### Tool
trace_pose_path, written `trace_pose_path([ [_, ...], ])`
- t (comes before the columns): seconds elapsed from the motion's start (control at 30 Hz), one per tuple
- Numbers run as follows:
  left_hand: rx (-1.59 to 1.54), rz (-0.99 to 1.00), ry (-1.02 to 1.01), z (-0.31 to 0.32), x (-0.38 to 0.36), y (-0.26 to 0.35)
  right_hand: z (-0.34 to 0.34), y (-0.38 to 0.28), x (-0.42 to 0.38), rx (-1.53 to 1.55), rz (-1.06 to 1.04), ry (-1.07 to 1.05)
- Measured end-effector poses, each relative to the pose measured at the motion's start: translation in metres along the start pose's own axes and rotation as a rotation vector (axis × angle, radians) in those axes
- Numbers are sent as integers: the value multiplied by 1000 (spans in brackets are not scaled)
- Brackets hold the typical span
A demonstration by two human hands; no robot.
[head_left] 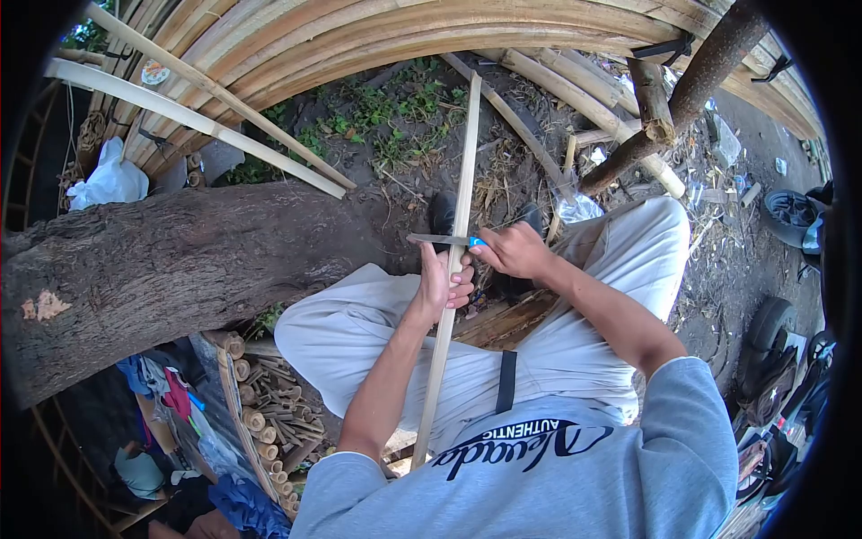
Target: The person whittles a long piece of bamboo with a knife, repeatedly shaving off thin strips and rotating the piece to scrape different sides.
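A long pale bamboo strip (466, 171) runs from the ground ahead, between my knees, back to my shirt. My left hand (440, 283) wraps around the strip at about its middle, with the thumb up near the blade. In my right hand (514, 251) is a knife (440, 239) with a blue handle. Its blade lies across the strip just above my left fingers and points left. Whether the edge cuts into the strip cannot be made out.
A thick tree trunk (162, 260) lies at left. Long bamboo slats (377, 36) are stacked across the back, and two loose poles (233, 135) lean there. A dark branch post (691, 99) stands at right. Cut bamboo pieces (283, 404) and motorbike wheels (772, 323) flank me.
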State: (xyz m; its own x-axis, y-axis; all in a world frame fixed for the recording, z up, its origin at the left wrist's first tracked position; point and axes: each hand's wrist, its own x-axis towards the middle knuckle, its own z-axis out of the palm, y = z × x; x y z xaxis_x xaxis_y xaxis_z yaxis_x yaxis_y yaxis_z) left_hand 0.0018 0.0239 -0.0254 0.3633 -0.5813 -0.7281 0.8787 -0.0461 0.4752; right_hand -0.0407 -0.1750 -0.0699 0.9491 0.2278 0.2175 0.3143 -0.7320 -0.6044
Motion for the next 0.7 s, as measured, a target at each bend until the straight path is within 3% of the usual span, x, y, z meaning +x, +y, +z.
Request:
trace_pose_path([
  [0.07,11,-13,7,1,-3,-3,2,14,1,-70,-11,11],
  [0.23,137,-12,34,4,-4,-14,11,53,9,-88,-327,98],
  [0.37,210,21,83,3,-6,-18,23,62,8,-117,-342,113],
  [0.47,177,-64,136,9,-9,-21,26,82,15,-179,158,160],
  [0.57,124,-201,6,11,-8,-24,19,98,20,-142,442,175],
  [0.7,61,-217,-76,11,1,-18,27,77,19,44,547,195],
])
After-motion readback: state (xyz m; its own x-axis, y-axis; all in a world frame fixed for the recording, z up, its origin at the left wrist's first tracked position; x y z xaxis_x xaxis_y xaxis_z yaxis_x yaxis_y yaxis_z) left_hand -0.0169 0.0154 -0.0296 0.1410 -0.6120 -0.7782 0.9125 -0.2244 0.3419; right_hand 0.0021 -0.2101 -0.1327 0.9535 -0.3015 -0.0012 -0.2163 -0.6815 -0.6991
